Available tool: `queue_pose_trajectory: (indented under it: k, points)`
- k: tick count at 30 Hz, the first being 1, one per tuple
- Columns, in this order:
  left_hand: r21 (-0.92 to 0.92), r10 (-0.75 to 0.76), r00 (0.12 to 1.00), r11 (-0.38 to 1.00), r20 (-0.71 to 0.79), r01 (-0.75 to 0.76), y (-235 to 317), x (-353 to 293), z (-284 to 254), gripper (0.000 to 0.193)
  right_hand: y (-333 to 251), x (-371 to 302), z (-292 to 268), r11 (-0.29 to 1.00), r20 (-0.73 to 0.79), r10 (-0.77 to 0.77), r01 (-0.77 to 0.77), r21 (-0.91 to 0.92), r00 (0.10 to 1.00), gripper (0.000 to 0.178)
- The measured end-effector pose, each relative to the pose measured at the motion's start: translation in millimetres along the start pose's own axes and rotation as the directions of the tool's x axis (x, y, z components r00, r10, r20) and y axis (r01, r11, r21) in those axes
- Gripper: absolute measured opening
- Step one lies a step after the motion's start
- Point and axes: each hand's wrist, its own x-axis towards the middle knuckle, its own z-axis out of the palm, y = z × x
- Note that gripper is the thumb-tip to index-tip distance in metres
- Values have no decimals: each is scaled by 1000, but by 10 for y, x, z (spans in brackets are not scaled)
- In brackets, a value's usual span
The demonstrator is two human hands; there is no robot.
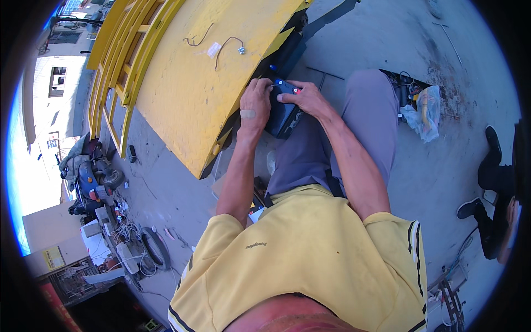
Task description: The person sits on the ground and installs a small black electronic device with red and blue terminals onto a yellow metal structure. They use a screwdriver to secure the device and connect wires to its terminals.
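Observation:
A black box-shaped battery with red and blue spots at its top end stands between my thighs, beside the yellow panel. My right hand grips its upper right side, thumb across the top face near the red spot. At the battery's upper left corner is my left hand, fingers bent and pinched together; what they hold is too small to make out. A tan bandage strip sits on the back of that hand.
The yellow metal panel carries two loose wires. Tools and a clear plastic bag lie right of my knee. A motorbike, a tyre and tangled cables are at the left. Another person's feet show at the right.

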Motion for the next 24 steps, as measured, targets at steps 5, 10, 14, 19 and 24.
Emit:
queue_pose_trajectory:
  k: [5,10,14,19,24]
  points:
    - [-16,82,996,997,36,-82,40,171,26,12,-106,-33,9,999,58,14,-11,-41,998,57]
    - [83,101,984,990,146,-114,9,247,-16,11,10,59,59,999,90,-33,33,-5,995,56]
    - [178,91,979,976,184,-124,-3,238,-32,12,101,108,96,998,54,-55,56,-23,997,52]
    - [192,87,978,974,191,-124,-37,233,-6,13,198,160,66,997,52,-75,75,-12,996,52]
    - [142,35,987,988,159,-57,79,219,-4,13,225,183,10,995,48,-70,73,-67,996,53]
